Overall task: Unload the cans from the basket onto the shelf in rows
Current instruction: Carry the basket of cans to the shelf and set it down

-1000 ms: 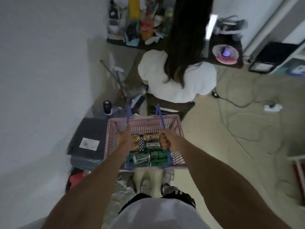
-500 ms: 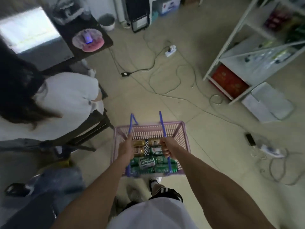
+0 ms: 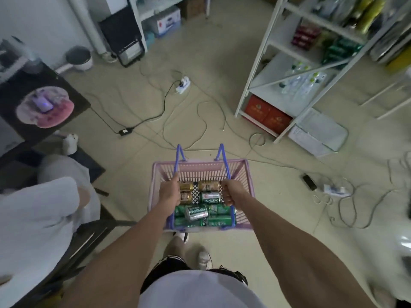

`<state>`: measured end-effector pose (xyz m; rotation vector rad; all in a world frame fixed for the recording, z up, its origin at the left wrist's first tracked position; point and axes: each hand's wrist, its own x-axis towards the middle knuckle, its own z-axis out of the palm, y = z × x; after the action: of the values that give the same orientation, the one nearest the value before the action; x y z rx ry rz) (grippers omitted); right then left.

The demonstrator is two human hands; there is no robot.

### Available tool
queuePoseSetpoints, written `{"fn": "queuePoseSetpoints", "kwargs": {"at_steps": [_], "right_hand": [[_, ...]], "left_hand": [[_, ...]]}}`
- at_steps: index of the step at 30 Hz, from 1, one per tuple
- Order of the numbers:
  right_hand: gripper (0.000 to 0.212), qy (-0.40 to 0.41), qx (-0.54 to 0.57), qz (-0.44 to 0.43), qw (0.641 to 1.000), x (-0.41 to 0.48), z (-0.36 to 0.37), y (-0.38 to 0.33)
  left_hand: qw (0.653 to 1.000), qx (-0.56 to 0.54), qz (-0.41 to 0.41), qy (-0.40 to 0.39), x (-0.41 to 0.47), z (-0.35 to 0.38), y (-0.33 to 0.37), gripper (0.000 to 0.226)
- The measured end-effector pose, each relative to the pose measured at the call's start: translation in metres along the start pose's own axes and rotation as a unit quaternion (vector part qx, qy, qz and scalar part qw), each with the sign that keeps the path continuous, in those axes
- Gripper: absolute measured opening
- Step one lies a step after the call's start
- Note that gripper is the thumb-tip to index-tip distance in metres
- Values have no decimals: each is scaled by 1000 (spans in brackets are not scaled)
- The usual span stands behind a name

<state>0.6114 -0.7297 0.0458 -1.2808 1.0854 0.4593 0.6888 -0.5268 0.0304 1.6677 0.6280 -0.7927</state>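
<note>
Cables (image 3: 200, 121) across floor, shelf (image 3: 262, 70) seemingly reachable

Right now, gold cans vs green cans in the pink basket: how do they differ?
Colour: the gold aluminium cans are gold-brown; the green aluminium cans are green with white lettering.
Place: the gold cans lie at the far end of the pink plastic basket; the green cans fill the near end.
Count: fewer gold cans show than green cans.
Shared: all lie on their sides, not yet unloaded.

green can (image 3: 210, 197) reads "TSINGTAO"
</note>
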Motion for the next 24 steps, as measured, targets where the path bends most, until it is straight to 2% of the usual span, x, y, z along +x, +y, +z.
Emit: {"fn": "queuePoseSetpoints", "kwargs": {"at_steps": [5, 11, 16, 21, 24], "right_hand": [[32, 41, 20, 7, 999, 39, 26, -66], [40, 64, 46, -11, 997, 68, 41, -145], [31, 64, 29, -7, 997, 110, 53, -200], [21, 59, 36, -3, 998, 162, 53, -259], [22, 56, 33, 8, 998, 188, 45, -296]], "left_hand": [[999, 38, 11, -22, 59, -5, 71, 55], [998, 52, 34, -17, 106, -11, 163, 52], [997, 57, 42, -17, 149, 13, 219, 49], [995, 92, 33, -2, 204, 31, 273, 56], [994, 107, 22, 4, 233, 49, 310, 57]]}}
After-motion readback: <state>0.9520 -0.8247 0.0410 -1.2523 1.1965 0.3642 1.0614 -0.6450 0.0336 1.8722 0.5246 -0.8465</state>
